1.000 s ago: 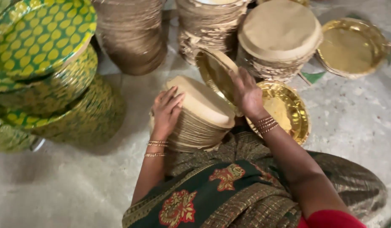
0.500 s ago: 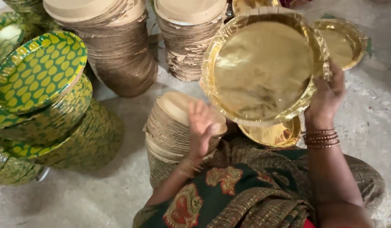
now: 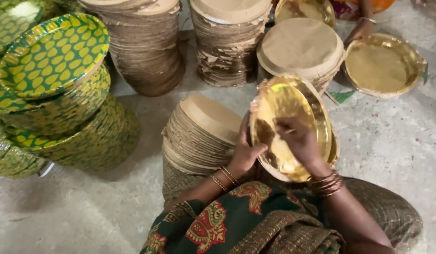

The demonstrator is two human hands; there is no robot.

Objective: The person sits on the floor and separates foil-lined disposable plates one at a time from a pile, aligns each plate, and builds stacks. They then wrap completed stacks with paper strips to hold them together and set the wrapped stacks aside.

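A shiny gold paper plate is tilted up in front of me, above my lap. My left hand grips its left rim, next to a leaning stack of brown plates. My right hand rests with its fingers pressed inside the plate's gold bowl. More gold plates lie under it, mostly hidden.
Tall brown plate stacks stand behind. Green and yellow patterned plates are piled at the left. Another person's hand touches a gold plate at the far right. The floor is grey concrete.
The gold plate came down from its raised position toward my lap. My left hand left the brown stack and took the plate's rim; my right hand moved from the rim into the bowl.
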